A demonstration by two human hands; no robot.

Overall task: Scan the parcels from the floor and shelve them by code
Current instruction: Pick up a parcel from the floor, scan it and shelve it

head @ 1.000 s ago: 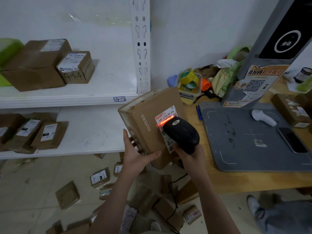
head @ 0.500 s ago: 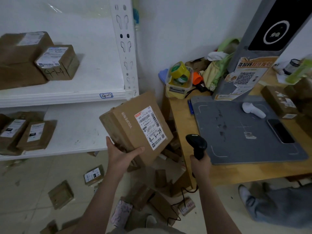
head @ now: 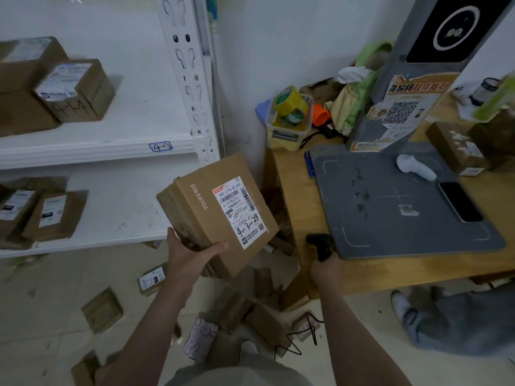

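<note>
Holding the brown box (head: 206, 215) by its lower corner, the left hand (head: 189, 257) pinches it with the thumb on top and the fingers going under. Most of the box sticks up past the hand, tilted, with its white label (head: 239, 213) facing up. It hangs in the air just left of the wooden table (head: 390, 271). The right hand (head: 326, 270) is wrapped around the black scanner (head: 320, 243) at the table's front left edge. More parcels (head: 250, 310) lie on the floor by the table's left end.

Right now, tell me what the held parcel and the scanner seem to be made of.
The parcel: brown cardboard, matte, judging by its folded edges and creased side; its label looks like white printed paper. The scanner: probably black moulded plastic, dull sheen, partly hidden by the right hand.
</note>
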